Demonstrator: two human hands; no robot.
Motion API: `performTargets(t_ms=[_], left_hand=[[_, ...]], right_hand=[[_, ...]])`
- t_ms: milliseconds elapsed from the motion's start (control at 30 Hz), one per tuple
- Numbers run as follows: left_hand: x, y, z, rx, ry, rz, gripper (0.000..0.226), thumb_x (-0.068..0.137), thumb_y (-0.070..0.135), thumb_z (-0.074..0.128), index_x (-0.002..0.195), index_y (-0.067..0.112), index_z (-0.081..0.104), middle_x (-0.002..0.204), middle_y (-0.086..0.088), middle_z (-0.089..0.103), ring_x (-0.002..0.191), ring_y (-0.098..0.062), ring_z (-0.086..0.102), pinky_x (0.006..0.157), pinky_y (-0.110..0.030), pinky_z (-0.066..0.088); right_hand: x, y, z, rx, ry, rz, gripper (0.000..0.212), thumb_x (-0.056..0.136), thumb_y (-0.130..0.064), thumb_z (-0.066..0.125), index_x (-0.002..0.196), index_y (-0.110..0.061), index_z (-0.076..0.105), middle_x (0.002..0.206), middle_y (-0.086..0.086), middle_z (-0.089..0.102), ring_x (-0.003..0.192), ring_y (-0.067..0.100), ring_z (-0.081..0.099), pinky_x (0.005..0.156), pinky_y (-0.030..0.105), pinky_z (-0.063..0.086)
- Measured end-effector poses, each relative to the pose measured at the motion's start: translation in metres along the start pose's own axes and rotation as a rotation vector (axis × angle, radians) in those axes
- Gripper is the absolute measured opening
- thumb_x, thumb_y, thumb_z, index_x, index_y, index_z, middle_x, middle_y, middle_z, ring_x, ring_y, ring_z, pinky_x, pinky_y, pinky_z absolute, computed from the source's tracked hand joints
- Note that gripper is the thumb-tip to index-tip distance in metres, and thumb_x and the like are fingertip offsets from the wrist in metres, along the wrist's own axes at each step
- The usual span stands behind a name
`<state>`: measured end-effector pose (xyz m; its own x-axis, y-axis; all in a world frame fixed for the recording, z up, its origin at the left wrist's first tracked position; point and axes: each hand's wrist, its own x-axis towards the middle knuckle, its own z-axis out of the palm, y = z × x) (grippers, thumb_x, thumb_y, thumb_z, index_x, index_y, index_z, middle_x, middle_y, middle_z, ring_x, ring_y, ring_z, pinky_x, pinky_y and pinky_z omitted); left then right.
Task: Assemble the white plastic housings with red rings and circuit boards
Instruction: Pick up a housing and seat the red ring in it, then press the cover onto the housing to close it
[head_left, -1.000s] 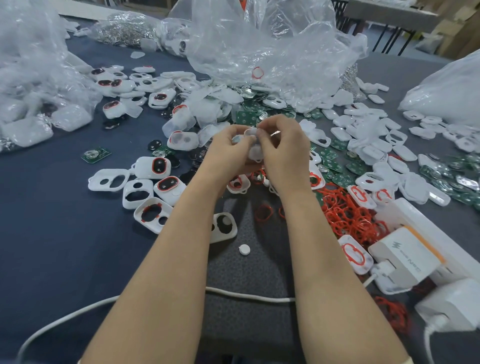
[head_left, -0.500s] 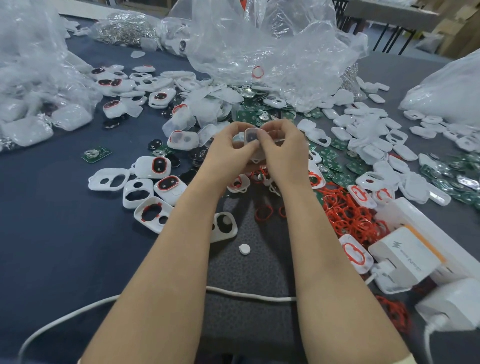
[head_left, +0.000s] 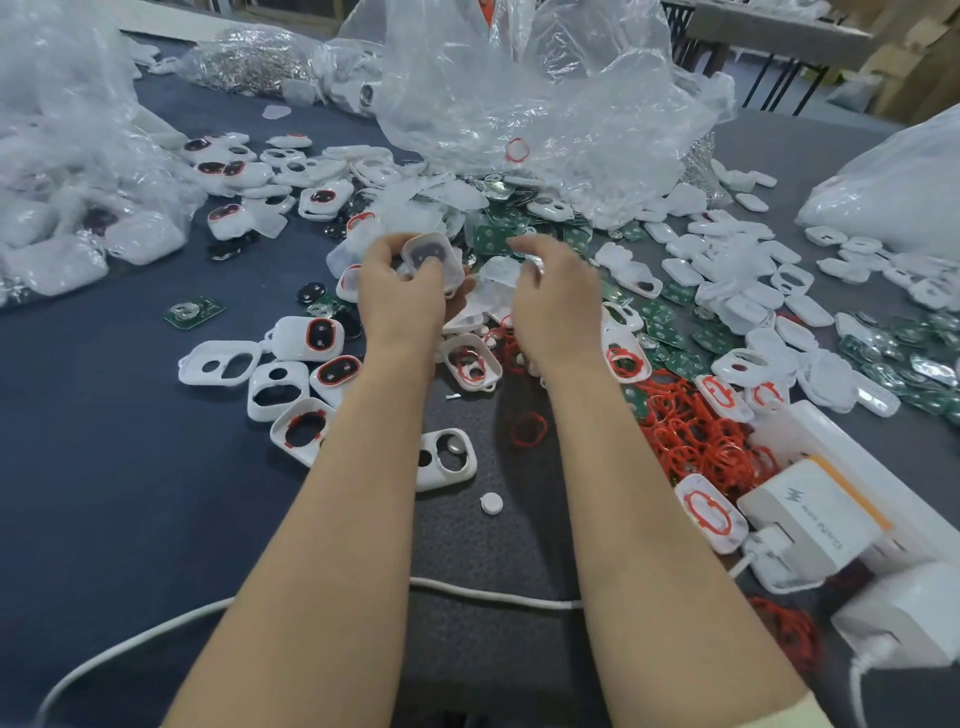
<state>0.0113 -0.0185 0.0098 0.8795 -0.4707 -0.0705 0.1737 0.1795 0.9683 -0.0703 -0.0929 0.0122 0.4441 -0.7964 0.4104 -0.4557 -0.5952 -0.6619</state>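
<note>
Right hand now off white housing, left hand around it.

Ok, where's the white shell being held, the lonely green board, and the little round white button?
white shell (head_left: 435, 255): head view, its front face, gripped by the left hand (head_left: 400, 304).
green board (head_left: 196, 312): head view, its middle.
round button (head_left: 491, 503): head view, its flat top.
</note>
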Motion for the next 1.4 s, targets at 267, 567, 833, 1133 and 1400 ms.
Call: performTargets(t_ms=[267,567,833,1133,1400], left_hand=[[0.003,-0.004,0.000,-0.043,0.076,0.007,0.020,0.090,-0.001,0.050,0.100,0.016,0.055,0.105,-0.014,0.062,0.086,-0.026,0.069,0.074,-0.038,0.060],[0.002,-0.004,0.002,-0.034,0.008,0.043,0.022,0.090,-0.003,0.052,0.090,0.020,0.052,0.095,-0.011,0.062,0.084,-0.028,0.071,0.073,-0.038,0.060],[-0.007,0.003,0.008,-0.294,-0.288,-0.178,0.016,0.096,-0.003,0.049,0.097,0.013,0.053,0.098,-0.012,0.064,0.070,-0.018,0.072,0.062,-0.021,0.057],[-0.006,0.005,0.003,-0.421,-0.420,-0.233,0.015,0.095,-0.005,0.051,0.101,0.008,0.053,0.084,-0.011,0.070,0.074,-0.021,0.072,0.066,-0.023,0.059],[-0.006,0.007,0.003,-0.559,-0.467,-0.275,0.017,0.095,-0.006,0.050,0.107,0.006,0.052,0.077,-0.007,0.074,0.073,-0.020,0.073,0.063,-0.023,0.058]], right_hand=[[0.034,-0.019,0.036,-0.239,-0.206,0.060,0.050,0.090,-0.005,0.041,0.137,-0.019,0.046,0.139,0.003,0.050,0.132,0.023,0.040,0.115,0.052,0.020],[0.028,-0.010,0.039,-0.105,0.097,0.131,0.024,0.098,-0.023,0.048,0.111,-0.020,0.068,0.113,0.000,0.065,0.108,0.019,0.053,0.094,0.031,0.025],[0.012,0.000,-0.013,0.599,0.022,0.328,0.014,0.092,-0.008,0.059,0.079,-0.014,0.062,0.067,0.002,0.067,0.062,0.014,0.067,0.070,0.030,0.059],[0.003,0.013,-0.024,1.053,-0.321,0.413,0.017,0.093,0.003,0.052,0.080,-0.005,0.060,0.062,-0.002,0.068,0.061,0.007,0.064,0.067,0.017,0.053],[0.001,0.007,-0.023,1.323,-0.306,0.553,0.017,0.094,-0.002,0.054,0.079,-0.008,0.061,0.063,0.000,0.066,0.056,0.007,0.059,0.058,0.015,0.051]])
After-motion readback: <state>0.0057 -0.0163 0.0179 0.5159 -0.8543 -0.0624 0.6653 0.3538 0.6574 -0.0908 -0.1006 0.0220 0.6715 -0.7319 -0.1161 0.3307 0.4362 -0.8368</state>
